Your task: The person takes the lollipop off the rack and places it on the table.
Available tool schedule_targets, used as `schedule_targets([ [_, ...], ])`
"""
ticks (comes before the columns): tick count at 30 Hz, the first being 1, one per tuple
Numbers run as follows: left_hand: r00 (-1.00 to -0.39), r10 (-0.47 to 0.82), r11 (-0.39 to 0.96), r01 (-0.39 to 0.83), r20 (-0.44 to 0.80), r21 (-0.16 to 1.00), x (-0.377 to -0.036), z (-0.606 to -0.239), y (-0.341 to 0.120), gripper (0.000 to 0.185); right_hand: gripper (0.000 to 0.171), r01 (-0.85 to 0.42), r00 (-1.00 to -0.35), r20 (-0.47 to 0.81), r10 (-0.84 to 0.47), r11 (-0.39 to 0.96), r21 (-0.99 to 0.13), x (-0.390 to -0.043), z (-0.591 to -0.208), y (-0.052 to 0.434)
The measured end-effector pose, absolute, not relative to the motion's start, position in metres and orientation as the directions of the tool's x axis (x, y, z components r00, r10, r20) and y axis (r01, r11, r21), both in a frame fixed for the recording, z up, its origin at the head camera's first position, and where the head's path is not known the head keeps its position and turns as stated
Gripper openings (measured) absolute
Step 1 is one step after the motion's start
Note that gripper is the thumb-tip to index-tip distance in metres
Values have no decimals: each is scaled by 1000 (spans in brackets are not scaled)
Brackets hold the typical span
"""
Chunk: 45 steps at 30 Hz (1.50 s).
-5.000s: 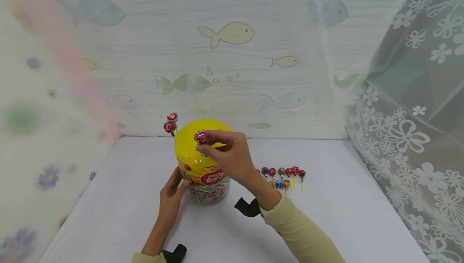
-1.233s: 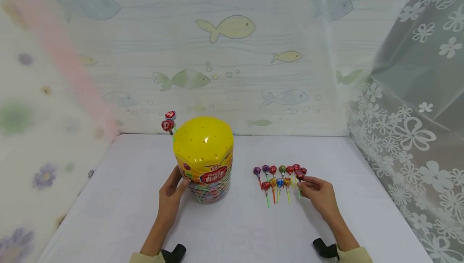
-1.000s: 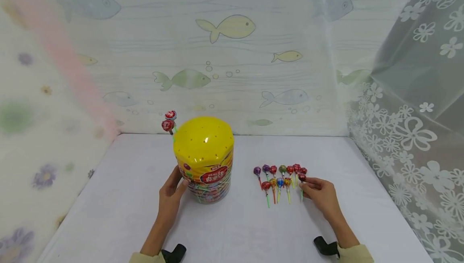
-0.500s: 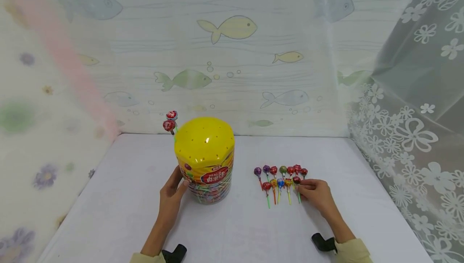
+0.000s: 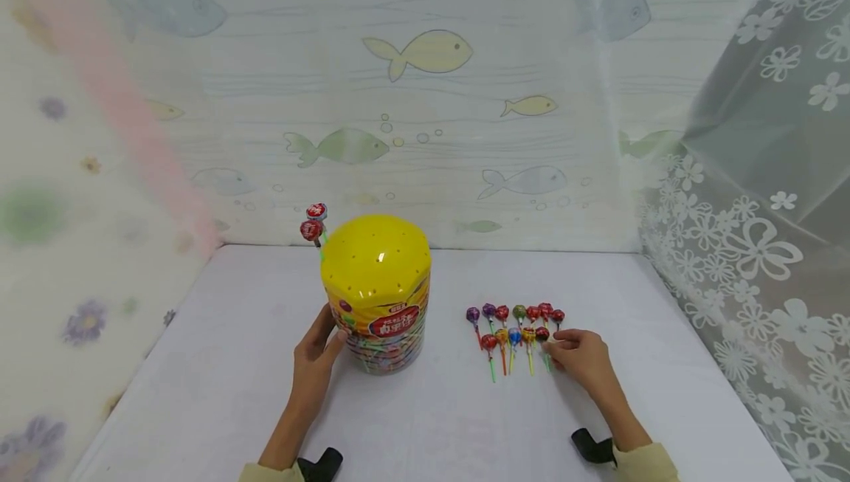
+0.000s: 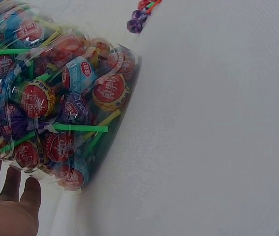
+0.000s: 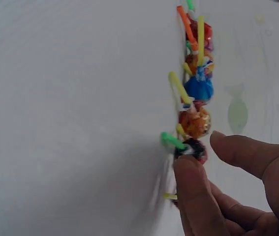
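Right hand [image 5: 579,353] is down on the white table [image 5: 219,386], fingertips curled in at the near end of the loose lollipops [image 5: 513,324]. The wrist view shows thumb and forefinger closing on a dark red lollipop [image 7: 192,149] with a green stick, the thumb tip touching its wrapper. That sweet lies at the right end of the nearer row, just beside an orange one [image 7: 196,121] and a blue one [image 7: 199,87]. The lollipops lie in two short rows, heads away from the person, sticks pointing back.

Left hand [image 5: 317,349] is over at the candy tub [image 5: 375,294], fingers straight and pressed flat against its lower left side. The tub stands upright near the middle of the table, well apart from the rows, its clear wall packed with wrapped lollipops under a domed yellow lid [image 5: 374,257] dotted with small holes. Two red lollipops [image 5: 313,224] stand at the lid's far left edge.
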State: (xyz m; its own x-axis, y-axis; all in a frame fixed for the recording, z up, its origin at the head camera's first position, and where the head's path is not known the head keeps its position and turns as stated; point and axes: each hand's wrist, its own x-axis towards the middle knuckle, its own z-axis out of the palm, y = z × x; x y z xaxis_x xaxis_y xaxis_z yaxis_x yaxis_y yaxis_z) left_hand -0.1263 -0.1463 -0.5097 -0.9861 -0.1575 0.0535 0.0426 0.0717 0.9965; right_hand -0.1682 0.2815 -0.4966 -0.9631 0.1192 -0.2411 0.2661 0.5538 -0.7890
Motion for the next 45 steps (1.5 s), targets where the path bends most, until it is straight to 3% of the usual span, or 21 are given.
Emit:
schedule_targets([
  [14,-983,-162,61,73,82,995,-127,-513,-147,64,24,-58,-985,-45,-164,575,-816,-141,-437,225],
  [24,-985,-156,72,65,76,995,-127,-511,-146,65,20,-285,-898,125,-423,341,-896,-130,-425,169],
  [45,-983,-159,79,83,95,993,-128,-509,-147,63,20,-588,-701,464,-541,70,-806,-146,-339,84],
])
